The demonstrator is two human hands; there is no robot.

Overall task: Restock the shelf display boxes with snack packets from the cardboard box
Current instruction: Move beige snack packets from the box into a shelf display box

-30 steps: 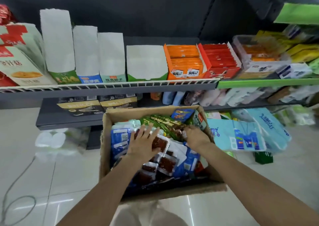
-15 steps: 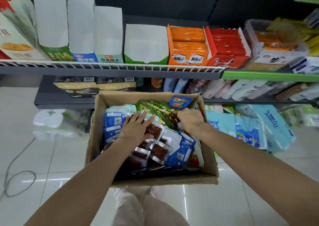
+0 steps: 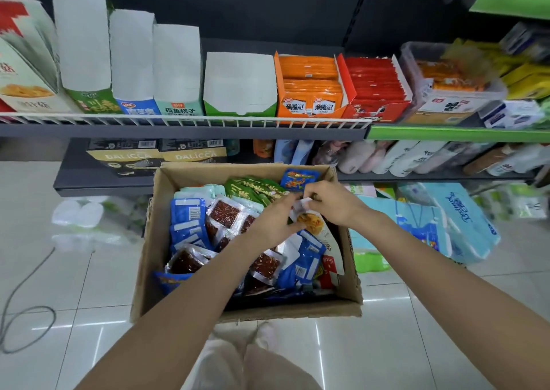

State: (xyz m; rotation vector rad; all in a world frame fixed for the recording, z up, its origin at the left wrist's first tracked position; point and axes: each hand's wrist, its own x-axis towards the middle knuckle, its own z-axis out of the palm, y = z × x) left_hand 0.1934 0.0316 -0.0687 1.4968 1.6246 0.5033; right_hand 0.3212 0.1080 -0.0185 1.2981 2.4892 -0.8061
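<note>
Head view: both hands, left hand (image 3: 275, 220) and right hand (image 3: 330, 202), pinch a white packet (image 3: 309, 220).

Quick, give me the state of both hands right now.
Left hand: holding a white snack packet in the cardboard box.
Right hand: pinching the same packet's top.

A dark back wall (image 3: 268, 8) stands behind the gray shelf (image 3: 178, 129), whose front edge carries a white wire rail (image 3: 184, 119); to the right the shelf edge turns green (image 3: 458, 135). A lower gray shelf (image 3: 98, 186) sits beneath. The floor (image 3: 74, 285) is glossy pale tile reflecting streaks of light, and a gray cable (image 3: 26, 309) loops across it at the left.
</note>
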